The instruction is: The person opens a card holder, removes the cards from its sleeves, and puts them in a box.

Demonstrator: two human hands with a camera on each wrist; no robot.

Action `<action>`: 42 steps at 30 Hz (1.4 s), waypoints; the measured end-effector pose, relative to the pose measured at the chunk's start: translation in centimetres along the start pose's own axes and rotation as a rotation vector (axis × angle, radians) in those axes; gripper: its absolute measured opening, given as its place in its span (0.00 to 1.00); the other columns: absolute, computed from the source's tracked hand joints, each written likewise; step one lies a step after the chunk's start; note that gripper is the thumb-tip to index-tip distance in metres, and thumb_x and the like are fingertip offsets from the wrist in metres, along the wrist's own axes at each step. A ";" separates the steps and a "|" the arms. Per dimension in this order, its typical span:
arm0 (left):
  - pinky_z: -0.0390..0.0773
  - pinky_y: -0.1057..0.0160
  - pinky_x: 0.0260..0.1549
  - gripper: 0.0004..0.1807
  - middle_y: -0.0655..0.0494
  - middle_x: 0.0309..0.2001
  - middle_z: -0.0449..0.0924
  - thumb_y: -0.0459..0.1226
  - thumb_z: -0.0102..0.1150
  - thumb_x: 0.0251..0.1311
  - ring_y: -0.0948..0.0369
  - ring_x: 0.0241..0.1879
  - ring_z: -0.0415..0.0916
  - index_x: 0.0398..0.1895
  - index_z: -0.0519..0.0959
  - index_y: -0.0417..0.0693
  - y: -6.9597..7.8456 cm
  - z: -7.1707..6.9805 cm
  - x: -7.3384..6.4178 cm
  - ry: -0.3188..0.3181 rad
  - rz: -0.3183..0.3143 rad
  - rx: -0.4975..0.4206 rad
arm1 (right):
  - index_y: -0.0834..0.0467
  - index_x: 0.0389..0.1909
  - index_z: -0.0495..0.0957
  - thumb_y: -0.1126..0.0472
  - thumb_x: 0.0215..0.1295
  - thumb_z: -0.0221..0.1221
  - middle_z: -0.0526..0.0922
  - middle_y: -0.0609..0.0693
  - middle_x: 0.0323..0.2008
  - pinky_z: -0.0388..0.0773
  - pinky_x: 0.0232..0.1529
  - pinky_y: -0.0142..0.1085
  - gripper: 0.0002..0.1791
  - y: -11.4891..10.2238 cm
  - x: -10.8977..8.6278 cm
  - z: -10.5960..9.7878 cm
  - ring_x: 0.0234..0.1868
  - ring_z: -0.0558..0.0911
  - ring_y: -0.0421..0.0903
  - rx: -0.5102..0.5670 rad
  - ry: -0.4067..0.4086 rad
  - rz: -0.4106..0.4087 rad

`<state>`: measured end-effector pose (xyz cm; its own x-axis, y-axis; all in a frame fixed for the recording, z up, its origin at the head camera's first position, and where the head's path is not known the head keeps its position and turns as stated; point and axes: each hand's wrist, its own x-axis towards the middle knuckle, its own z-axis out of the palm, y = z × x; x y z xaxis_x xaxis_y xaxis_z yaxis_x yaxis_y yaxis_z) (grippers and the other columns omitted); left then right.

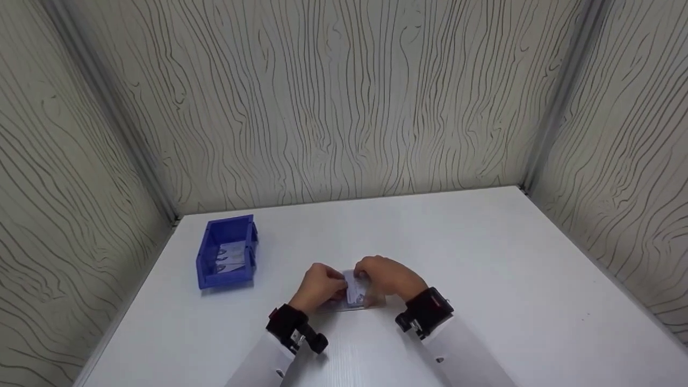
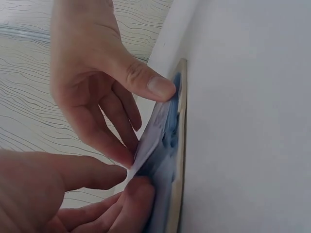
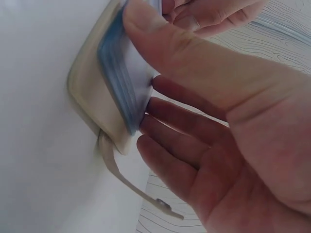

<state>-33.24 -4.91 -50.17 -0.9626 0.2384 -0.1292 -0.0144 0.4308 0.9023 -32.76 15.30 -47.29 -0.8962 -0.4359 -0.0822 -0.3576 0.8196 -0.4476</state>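
Note:
A pale printed card [image 1: 355,290] stands over a thin, beige-edged card holder [image 1: 379,302] on the white table. In the right wrist view, the card holder [image 3: 87,92] shows bluish layers inside and a narrow strap [image 3: 124,179] with a small snap. My left hand [image 1: 321,285] pinches the card's left edge between thumb and fingers, close over the holder. My right hand [image 1: 388,277] holds the card from the other side. In the left wrist view its thumb [image 2: 160,88] is on the near edge, the other fingers at the far edge.
A blue plastic bin [image 1: 207,258] sits at the left of the table, with several printed cards [image 1: 231,255] inside. Wood-patterned panels [image 1: 344,97] rise behind the table and on both sides. A strapped wrist camera [image 1: 427,312] sits on each forearm.

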 end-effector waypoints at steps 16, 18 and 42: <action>0.86 0.64 0.35 0.16 0.46 0.42 0.90 0.30 0.70 0.65 0.60 0.35 0.88 0.54 0.84 0.33 0.1 0.2 0.2 0.023 -0.070 0.032 | 0.60 0.63 0.83 0.61 0.54 0.82 0.88 0.54 0.57 0.83 0.65 0.51 0.34 -0.5 -0.3 0.1 0.54 0.83 0.48 -0.037 -0.021 0.020; 0.86 0.64 0.35 0.17 0.45 0.44 0.89 0.30 0.70 0.64 0.60 0.35 0.88 0.55 0.83 0.33 0.1 0.1 0.2 0.022 -0.079 0.017 | 0.60 0.64 0.82 0.61 0.54 0.82 0.88 0.55 0.57 0.83 0.65 0.52 0.35 -0.5 -0.3 0.0 0.55 0.83 0.48 -0.046 -0.017 0.012; 0.89 0.65 0.38 0.19 0.45 0.43 0.89 0.33 0.71 0.62 0.61 0.34 0.88 0.52 0.84 0.30 0.1 -1.4 -0.1 -0.022 -0.069 0.028 | 0.64 0.63 0.83 0.63 0.52 0.83 0.82 0.59 0.65 0.82 0.70 0.51 0.36 -0.4 -0.1 -0.3 0.60 0.84 0.52 -0.073 -0.046 0.016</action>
<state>-33.50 -6.09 -49.53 -0.9533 0.2263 -0.2001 -0.0727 0.4710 0.8791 -32.63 15.14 -46.82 -0.8895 -0.4380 -0.1301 -0.3634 0.8507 -0.3798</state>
